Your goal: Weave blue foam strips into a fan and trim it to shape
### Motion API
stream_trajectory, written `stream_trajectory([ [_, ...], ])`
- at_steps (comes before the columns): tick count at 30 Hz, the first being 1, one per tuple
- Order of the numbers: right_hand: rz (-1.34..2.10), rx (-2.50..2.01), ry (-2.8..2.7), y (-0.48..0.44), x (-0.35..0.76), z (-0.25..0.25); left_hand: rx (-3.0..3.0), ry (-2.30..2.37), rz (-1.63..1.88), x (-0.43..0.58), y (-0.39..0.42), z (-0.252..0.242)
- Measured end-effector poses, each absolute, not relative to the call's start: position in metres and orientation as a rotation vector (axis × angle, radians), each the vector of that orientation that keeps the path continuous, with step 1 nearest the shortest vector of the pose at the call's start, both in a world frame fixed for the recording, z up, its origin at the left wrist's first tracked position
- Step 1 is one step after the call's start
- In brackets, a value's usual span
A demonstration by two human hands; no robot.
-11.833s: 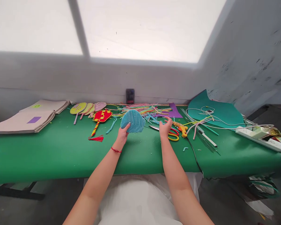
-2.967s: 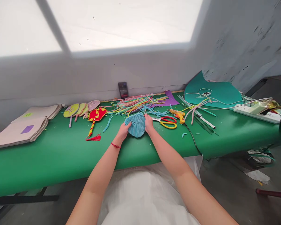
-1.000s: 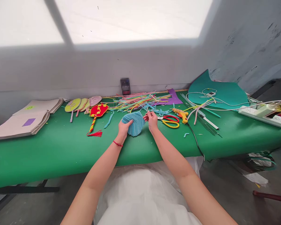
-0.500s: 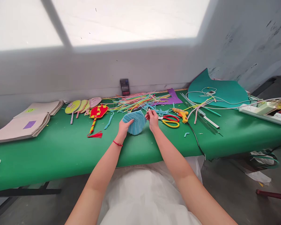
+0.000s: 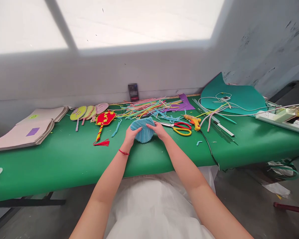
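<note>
A round blue fan panel [image 5: 144, 132], covered in side-by-side pipe cleaners, is held up just above the table's near half. My left hand [image 5: 132, 133] grips its left edge, thumb on the front face. On the right edge, my right hand [image 5: 159, 129] has its thumb on the face too; its other fingers are mostly hidden behind. Close to the right hand lie scissors [image 5: 181, 128] with red and yellow handles. Behind the panel spreads a pile of coloured pipe cleaners [image 5: 144, 108], with short blue offcuts [image 5: 170, 118] near it.
A red and yellow fan [image 5: 105, 118] with a tassel lies left, beside several pastel fans [image 5: 78, 113] and paper stacks [image 5: 22, 132]. To the right are a yellow glue gun [image 5: 193, 122] with its cord, thin wires [image 5: 224, 134], a green sheet [image 5: 241, 98] and a power strip [image 5: 276, 120].
My right hand has moved from a pinch just off the panel's right edge to a grip on that edge. The scissors' blades are now more visible. The left hand keeps its grip.
</note>
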State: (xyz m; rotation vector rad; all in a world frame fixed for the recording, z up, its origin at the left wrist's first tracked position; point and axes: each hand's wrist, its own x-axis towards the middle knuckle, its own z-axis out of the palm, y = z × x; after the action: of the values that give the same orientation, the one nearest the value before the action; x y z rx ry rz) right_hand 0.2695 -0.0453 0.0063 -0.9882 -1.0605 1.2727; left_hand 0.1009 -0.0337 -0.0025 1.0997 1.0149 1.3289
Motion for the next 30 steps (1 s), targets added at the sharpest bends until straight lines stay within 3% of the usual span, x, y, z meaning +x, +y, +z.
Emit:
stream_trajectory([
  [30,1.25,-0.952,-0.978,-0.0438,0.2639,0.006,1.26,1.17,1.486,0.1041,-0.0379,0.0052],
])
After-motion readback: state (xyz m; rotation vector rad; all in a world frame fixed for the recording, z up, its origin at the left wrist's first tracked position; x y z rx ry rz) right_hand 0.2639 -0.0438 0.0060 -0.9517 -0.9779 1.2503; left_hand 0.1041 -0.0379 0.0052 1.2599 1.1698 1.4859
